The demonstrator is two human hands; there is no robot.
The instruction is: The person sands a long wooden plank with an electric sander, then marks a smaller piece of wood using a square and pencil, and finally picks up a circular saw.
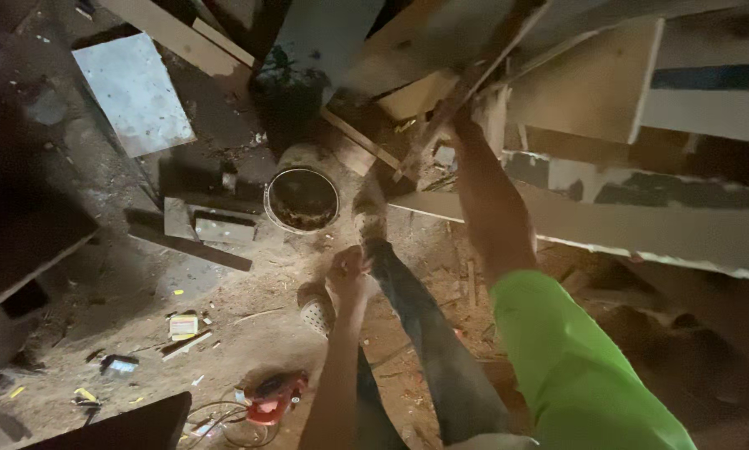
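Observation:
My right hand (464, 125) reaches up on a bare forearm with a bright green sleeve (574, 358). It is closed around a thin wooden strip (508, 52) that slants across pale boards (591, 83) of a rough wooden structure. My left hand (347, 272) hangs lower at the centre, fingers curled into a fist beside my jeans leg (424, 333). I cannot make out anything inside the fist. One of my feet (369, 218) rests near a long plank (641, 229), and the other, in a white perforated shoe (316, 313), stands on the sawdust floor.
A round bucket (302, 198) with dark contents sits just left of my raised foot. A red power tool (274, 393) with a coiled cord lies on the floor below. A grey sheet (133, 92), loose timber (187, 246) and small scraps (183, 325) litter the left.

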